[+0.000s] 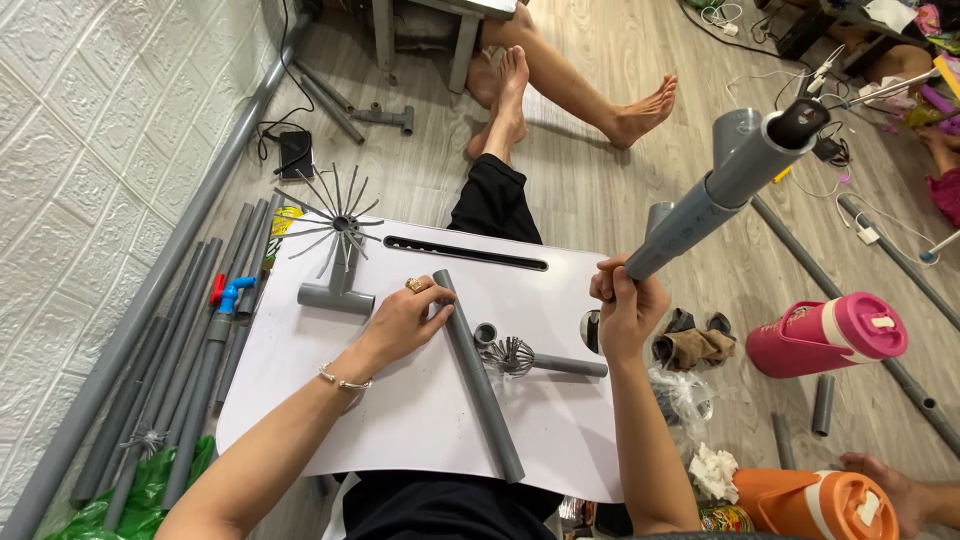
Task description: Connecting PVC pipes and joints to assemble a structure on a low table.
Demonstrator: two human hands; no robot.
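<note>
Fitting grey pipe sections at the lap bench

Holding up a grey pipe assembly [720, 190] in the right hand [627, 310], fist wrapped tight round its lower end, far end angled up and away toward the camera's right, capped by a wider coupling with a dark opening. Judged as the joining step: one length already sleeved into a fitting, next length waiting.

Resting the left hand [400, 322] on the white bench [400, 420], fingers curled loosely over the upper end of a long grey pipe [480, 380] lying diagonally across the board; pressing it down, not lifting it. Ring and bracelet visible.

Lying just right of that pipe: a short pipe with a splayed, fringed end [530, 360] and a small grey ring fitting [486, 333]. Standing at the bench's far left corner: a tee fitting topped with a fan of grey spikes [338, 240].

Stacked along the wall on the floor: more grey pipes [190, 350], one with a blue valve [233, 292]. Sitting at right: pink jug [825, 335], orange jug [815, 505] with another person's hand beside it.

Next move, by judgement: calls for picking up the long pipe, lining its end square with the raised assembly's open socket, then pushing straight in; needs a firmer left grip first.
</note>
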